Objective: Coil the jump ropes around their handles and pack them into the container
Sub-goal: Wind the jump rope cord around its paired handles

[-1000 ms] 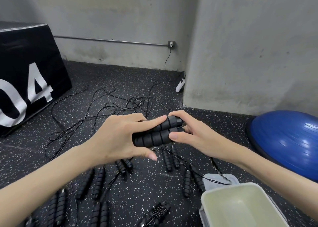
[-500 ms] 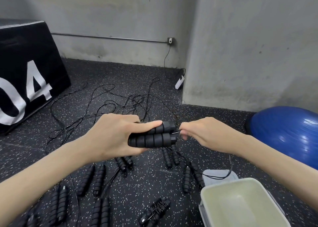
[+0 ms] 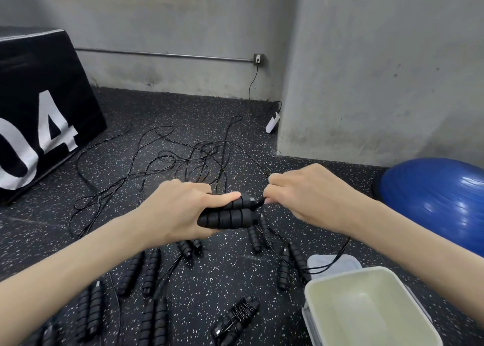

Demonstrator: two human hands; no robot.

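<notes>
Fingers (image 3: 227, 197) of the left hand (image 3: 183, 209) curl around two black handles (image 3: 227, 216) held together above the floor (image 3: 209, 109); beyond the container (image 3: 337, 282), the right hand (image 3: 301, 191) pinches the thin rope (image 3: 259, 202) at the handles' ends.

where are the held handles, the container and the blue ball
held handles (image 3: 227, 217), head view, ribbed grip of the lower handle
container (image 3: 340, 277), head view, far rim
blue ball (image 3: 440, 201), head view, top of the dome
</notes>
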